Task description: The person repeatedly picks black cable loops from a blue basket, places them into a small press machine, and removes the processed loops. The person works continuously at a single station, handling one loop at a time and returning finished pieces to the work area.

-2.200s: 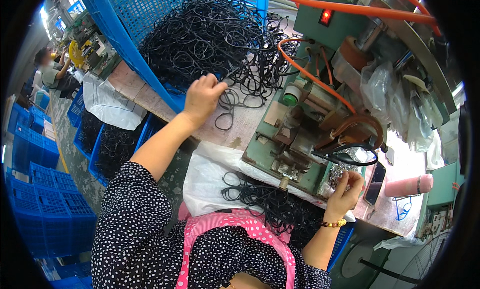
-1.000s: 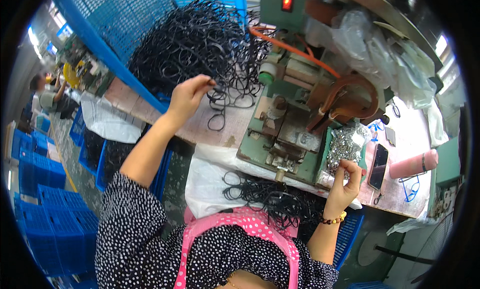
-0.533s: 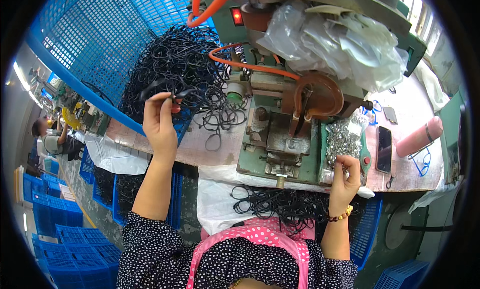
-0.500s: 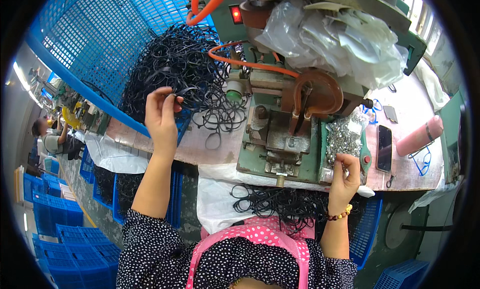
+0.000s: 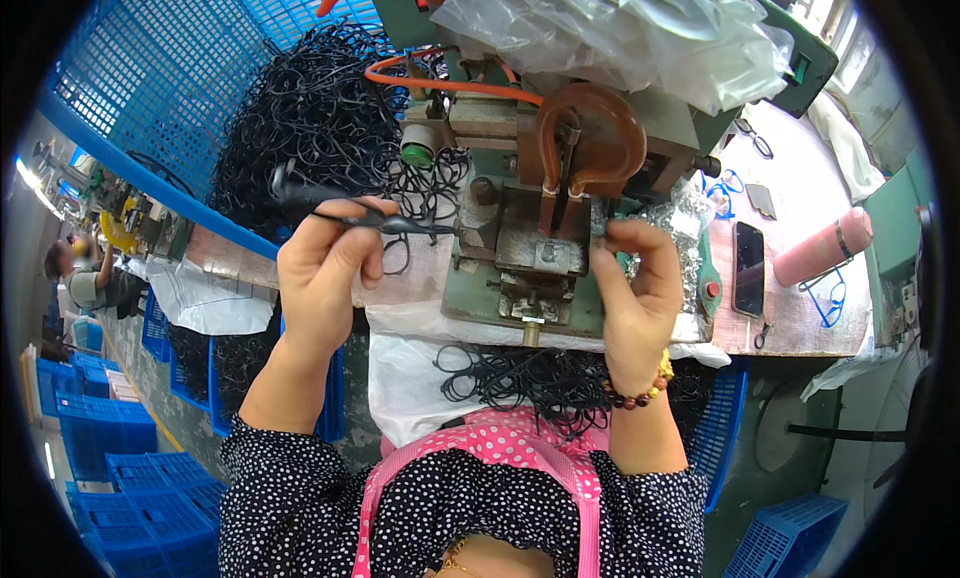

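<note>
My left hand [image 5: 325,268] pinches a thin black looped frame piece [image 5: 350,218] between thumb and fingers, left of the machine's metal fixture [image 5: 545,253]. One end of the piece is smeared by motion. My right hand [image 5: 640,288] is closed in a pinch at the right side of the fixture; what its fingertips hold, if anything, is too small to make out. Behind that hand lies a clear bag of small shiny metal parts [image 5: 675,233], partly hidden. Above the fixture is a brown curved tube [image 5: 625,128] of the green bench machine.
A blue basket [image 5: 120,178] of tangled black pieces [image 5: 300,128] stands at the left. More black pieces [image 5: 520,378] lie over my lap. To the right are a phone [image 5: 748,268], a pink bottle [image 5: 825,248] and blue glasses [image 5: 830,298]. A person [image 5: 85,278] works far left.
My left hand has brought a black piece from beside the basket toward the fixture. My right hand has moved from the metal parts leftward to the fixture. The view has shifted slightly.
</note>
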A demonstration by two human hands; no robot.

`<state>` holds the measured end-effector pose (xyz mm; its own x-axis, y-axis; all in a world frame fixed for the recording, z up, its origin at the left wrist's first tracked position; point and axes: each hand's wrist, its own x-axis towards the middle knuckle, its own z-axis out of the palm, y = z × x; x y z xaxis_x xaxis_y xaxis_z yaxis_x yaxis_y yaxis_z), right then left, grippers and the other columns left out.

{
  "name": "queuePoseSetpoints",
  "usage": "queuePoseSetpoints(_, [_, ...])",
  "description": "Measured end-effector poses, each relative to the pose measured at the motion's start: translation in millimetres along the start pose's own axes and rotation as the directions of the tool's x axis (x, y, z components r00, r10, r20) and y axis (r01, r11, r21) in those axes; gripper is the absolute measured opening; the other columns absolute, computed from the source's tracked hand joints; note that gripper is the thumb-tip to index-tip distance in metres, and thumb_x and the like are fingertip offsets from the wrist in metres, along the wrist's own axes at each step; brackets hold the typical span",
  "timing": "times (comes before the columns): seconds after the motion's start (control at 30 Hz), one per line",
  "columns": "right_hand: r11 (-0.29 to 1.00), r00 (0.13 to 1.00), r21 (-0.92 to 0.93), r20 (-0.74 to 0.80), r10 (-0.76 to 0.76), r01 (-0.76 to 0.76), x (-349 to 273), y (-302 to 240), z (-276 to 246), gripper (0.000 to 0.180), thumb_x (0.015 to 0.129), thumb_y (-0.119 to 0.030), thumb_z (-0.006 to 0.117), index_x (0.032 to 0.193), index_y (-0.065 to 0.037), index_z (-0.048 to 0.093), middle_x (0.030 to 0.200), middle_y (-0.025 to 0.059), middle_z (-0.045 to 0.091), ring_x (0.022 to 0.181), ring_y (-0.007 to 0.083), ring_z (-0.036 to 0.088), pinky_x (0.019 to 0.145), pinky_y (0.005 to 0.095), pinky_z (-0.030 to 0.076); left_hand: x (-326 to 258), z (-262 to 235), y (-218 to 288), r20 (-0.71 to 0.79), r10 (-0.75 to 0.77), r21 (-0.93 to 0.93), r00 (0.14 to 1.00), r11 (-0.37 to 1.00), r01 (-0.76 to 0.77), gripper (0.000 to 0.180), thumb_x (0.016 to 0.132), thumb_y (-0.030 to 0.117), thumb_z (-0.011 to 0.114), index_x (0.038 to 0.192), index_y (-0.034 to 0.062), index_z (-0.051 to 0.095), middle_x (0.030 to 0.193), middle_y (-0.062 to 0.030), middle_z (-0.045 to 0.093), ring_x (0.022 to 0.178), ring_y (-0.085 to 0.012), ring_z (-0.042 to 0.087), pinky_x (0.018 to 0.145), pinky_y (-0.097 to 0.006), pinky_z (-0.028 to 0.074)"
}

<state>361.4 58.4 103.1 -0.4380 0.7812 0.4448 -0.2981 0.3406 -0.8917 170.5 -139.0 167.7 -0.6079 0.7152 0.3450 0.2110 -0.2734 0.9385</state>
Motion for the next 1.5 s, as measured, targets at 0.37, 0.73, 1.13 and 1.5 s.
queuePoseSetpoints(0.37, [0.959,0.986,0.252,0.134,0.096,-0.128,4.1,-3.5,29.0,0.047,0.087,0.007,0.064,0.130,0.002,0.045,0.102,0.0057,0.062,0.095,0.0106,0.057,0.088,0.0241,0.046,42.8,48.7,-0.2,-0.063,0.315,-0.045,0.947,0.947,-0.318,0.021,0.098,0.011,0.062,0.115,-0.0002,0.062,0.109,-0.0082,0.070,0.086,-0.0095,0.066,0.067,-0.020,0.051])
queuePoseSetpoints(0.73, [0.948,0.984,0.281,0.139,0.114,-0.150,8.1,-5.3,32.7,0.045,0.087,0.007,0.064,0.128,0.003,0.046,0.101,0.0051,0.062,0.094,0.0109,0.057,0.085,0.0236,0.046,37.0,53.0,-2.5,-0.107,0.303,-0.070,0.947,0.948,-0.311,0.022,0.100,0.014,0.058,0.117,-0.0004,0.063,0.110,-0.0082,0.069,0.087,-0.0095,0.064,0.067,-0.021,0.050])
queuePoseSetpoints(1.13, [0.935,0.985,0.320,0.129,0.118,-0.154,5.0,-2.6,33.6,0.045,0.087,0.009,0.063,0.128,0.002,0.045,0.103,0.0058,0.063,0.095,0.0103,0.057,0.085,0.0237,0.047,35.2,54.5,1.2,-0.121,0.277,-0.017,0.953,0.960,-0.281,0.021,0.102,0.015,0.056,0.113,-0.0021,0.062,0.102,-0.0066,0.069,0.082,-0.0086,0.062,0.067,-0.022,0.049])
queuePoseSetpoints(1.5, [0.990,0.995,0.126,0.085,0.056,-0.067,10.0,-3.7,-7.4,0.040,0.088,0.006,0.062,0.126,0.003,0.051,0.105,0.0101,0.067,0.101,0.0144,0.061,0.094,0.0272,0.045,11.7,88.7,-15.9,0.242,0.207,0.269,0.948,0.924,-0.270,0.015,0.096,0.003,0.058,0.110,-0.0044,0.061,0.090,-0.0098,0.068,0.077,-0.0125,0.064,0.070,-0.024,0.051])
